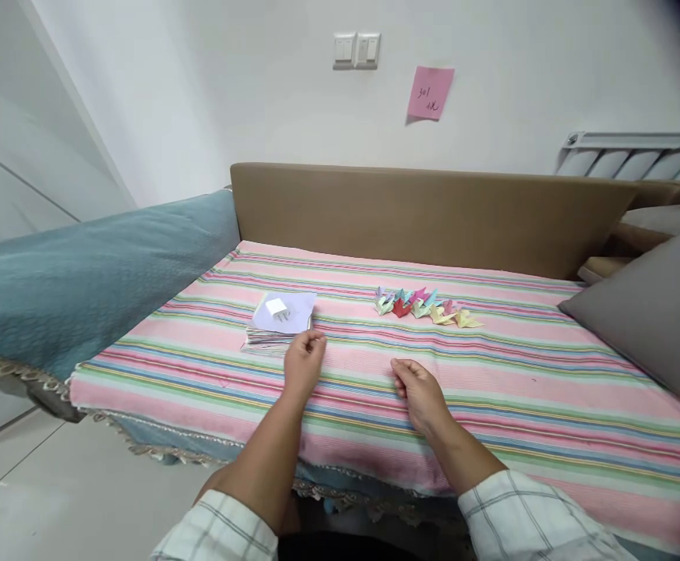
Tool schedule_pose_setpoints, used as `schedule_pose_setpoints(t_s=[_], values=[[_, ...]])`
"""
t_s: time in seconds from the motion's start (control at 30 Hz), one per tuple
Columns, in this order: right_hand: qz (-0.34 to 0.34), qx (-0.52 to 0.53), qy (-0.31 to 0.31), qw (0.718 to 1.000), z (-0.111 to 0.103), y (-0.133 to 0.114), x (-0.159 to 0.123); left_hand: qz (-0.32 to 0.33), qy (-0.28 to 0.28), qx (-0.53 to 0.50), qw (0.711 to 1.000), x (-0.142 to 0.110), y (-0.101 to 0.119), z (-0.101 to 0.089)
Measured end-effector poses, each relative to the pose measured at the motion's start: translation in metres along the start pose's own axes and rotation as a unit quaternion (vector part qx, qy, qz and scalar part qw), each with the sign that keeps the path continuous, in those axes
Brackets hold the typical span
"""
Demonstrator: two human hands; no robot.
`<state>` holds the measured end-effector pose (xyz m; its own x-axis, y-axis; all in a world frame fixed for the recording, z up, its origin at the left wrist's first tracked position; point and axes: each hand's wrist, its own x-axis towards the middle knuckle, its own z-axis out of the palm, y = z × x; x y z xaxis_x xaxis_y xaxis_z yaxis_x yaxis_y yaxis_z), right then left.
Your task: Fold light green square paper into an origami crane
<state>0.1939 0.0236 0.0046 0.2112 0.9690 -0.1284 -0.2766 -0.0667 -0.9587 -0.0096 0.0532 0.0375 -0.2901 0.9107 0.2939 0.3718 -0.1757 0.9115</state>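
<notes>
My left hand is closed, thumb against curled fingers, right at the near right corner of a stack of square papers. A lilac sheet tops that stack, and a white plug adapter lies on it with its prongs toward me. Over the striped cloth, my right hand is closed too, its fingertips pinched toward the left. Nothing shows in either hand. Beyond the right hand sit several folded paper cranes in two rows, among them a red crane and a yellow crane.
The pink striped cloth covers a sofa seat with a brown backrest. A blue-covered armrest bounds the left, a grey cushion the right. On the wall are switches and a pink note.
</notes>
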Motion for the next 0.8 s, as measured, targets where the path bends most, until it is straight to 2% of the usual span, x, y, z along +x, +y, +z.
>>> schedule_pose_setpoints(t_s=[0.07, 0.13, 0.23, 0.37, 0.47, 0.6, 0.8], values=[[0.002, -0.010, -0.029, 1.000, 0.016, 0.000, 0.005, 0.038, 0.063, 0.140, 0.987, 0.018, -0.003, -0.019], [0.009, -0.039, -0.059, 0.997, 0.038, -0.002, 0.011, 0.052, 0.103, 0.277, 0.954, 0.030, -0.007, -0.031], [0.023, -0.065, -0.095, 0.993, 0.077, -0.006, 0.020, 0.066, 0.108, 0.378, 0.917, 0.037, -0.014, -0.037], [0.036, -0.087, -0.119, 0.988, 0.122, -0.005, 0.033, 0.083, 0.099, 0.402, 0.906, 0.041, -0.022, -0.036], [0.023, -0.108, -0.116, 0.987, 0.142, -0.003, 0.042, 0.071, 0.083, 0.391, 0.914, 0.044, -0.024, -0.037], [-0.003, -0.138, -0.119, 0.983, 0.153, -0.004, 0.047, 0.064, 0.083, 0.382, 0.918, 0.045, -0.024, -0.037], [-0.050, -0.178, -0.120, 0.975, 0.158, -0.003, 0.050, 0.070, 0.097, 0.397, 0.910, 0.044, -0.022, -0.034]])
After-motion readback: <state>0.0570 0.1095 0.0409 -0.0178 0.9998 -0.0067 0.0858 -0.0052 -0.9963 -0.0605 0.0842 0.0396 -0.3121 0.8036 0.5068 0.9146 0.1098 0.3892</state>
